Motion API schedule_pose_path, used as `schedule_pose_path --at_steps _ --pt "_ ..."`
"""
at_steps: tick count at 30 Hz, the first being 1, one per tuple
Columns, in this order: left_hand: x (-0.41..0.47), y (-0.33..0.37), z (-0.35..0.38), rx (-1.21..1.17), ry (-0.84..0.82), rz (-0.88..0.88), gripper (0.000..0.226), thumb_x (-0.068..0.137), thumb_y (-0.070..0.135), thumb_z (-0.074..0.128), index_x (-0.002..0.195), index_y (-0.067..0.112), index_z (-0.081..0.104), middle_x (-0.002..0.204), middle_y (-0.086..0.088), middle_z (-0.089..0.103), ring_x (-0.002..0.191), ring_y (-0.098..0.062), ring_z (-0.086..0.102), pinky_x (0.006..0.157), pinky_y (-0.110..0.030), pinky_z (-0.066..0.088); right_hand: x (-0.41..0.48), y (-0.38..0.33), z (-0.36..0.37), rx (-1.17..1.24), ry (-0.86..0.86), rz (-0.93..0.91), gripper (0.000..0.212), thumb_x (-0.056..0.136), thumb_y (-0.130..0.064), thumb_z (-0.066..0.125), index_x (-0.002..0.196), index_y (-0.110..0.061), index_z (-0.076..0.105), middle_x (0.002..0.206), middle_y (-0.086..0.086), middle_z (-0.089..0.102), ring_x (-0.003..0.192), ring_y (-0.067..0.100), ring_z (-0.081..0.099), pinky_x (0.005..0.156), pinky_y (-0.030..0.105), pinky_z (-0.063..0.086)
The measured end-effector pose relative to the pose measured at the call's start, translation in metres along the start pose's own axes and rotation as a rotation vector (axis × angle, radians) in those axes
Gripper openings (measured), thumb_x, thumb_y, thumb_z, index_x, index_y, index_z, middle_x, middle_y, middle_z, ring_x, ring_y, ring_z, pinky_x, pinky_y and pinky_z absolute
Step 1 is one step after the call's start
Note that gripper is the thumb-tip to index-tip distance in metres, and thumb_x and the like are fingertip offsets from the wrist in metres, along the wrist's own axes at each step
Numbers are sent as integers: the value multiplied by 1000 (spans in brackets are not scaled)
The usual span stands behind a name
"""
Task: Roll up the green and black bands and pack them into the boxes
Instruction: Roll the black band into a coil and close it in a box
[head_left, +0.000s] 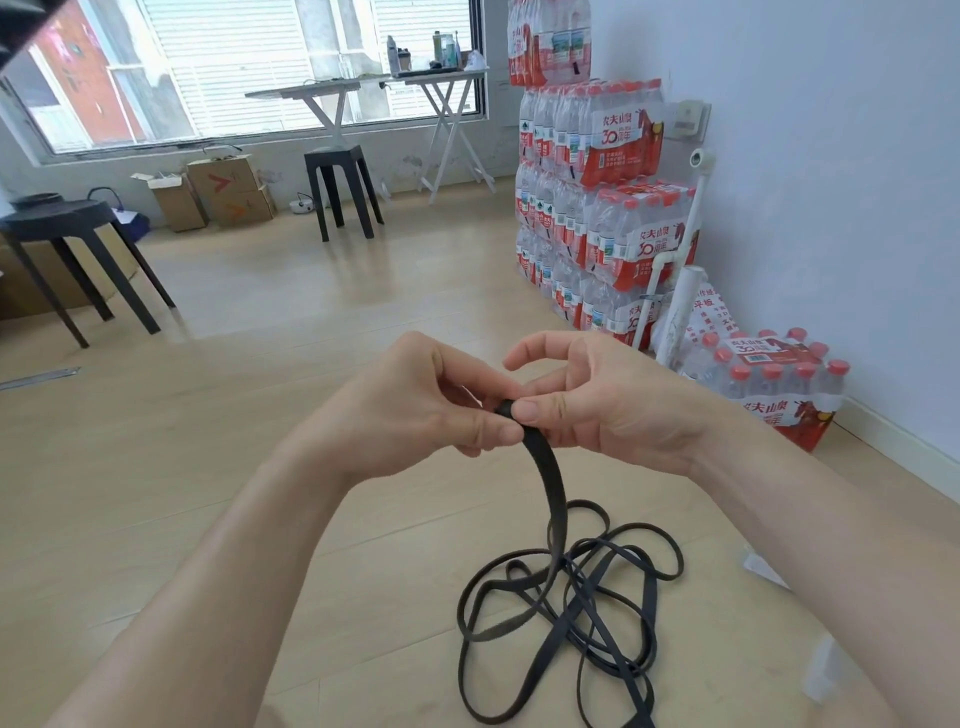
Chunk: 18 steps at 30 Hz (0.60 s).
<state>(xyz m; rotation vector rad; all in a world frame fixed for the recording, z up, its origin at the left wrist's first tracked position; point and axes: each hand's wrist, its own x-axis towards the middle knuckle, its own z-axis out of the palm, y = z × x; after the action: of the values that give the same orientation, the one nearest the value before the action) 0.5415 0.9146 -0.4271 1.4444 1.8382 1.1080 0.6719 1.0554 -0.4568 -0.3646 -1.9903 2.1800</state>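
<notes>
A long black band (555, 499) rises from a loose tangle of loops on the wooden floor (208, 467) up to my hands. My left hand (415, 400) pinches the band's top end between thumb and fingers. My right hand (597, 400) pinches the same end from the other side, its thumb pressed on the small curled tip. Both hands meet in the middle of the view, above the floor. No green band and no packing box shows.
Stacked packs of red-capped water bottles (597, 197) line the right wall, with one more pack (774, 384) on the floor. Black stools (78, 234) (340, 187) stand left and centre. Cardboard boxes (223, 192) and folding tables (441, 104) sit under the window.
</notes>
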Motion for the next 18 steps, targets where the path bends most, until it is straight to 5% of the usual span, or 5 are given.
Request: schedule_pose_path --at_steps 6,12,18 --pt "2 -6 0 121 187 80 21 69 -5 77 79 13 74 65 -12 70 58 -15 64 61 -25 54 2 1 5 5 -83 27 41 81 -19 69 118 -6 59 97 11 72 95 30 69 68 24 50" --pt "2 -7 4 310 349 119 30 67 5 82 65 32 69 67 -1 71 66 -16 66 67 -34 54 6 4 15 -101 62 6 22 85 -29 66 87 -7 69 67 2 60 59 12 56 51 17 40" --pt "4 -5 8 490 335 176 17 69 11 80 71 26 73 64 4 68 64 -12 61 64 -34 51 8 9 17 -200 187 -55 31 84 -21 70 92 9 67 59 1 59 52 10 54 50 17 35"
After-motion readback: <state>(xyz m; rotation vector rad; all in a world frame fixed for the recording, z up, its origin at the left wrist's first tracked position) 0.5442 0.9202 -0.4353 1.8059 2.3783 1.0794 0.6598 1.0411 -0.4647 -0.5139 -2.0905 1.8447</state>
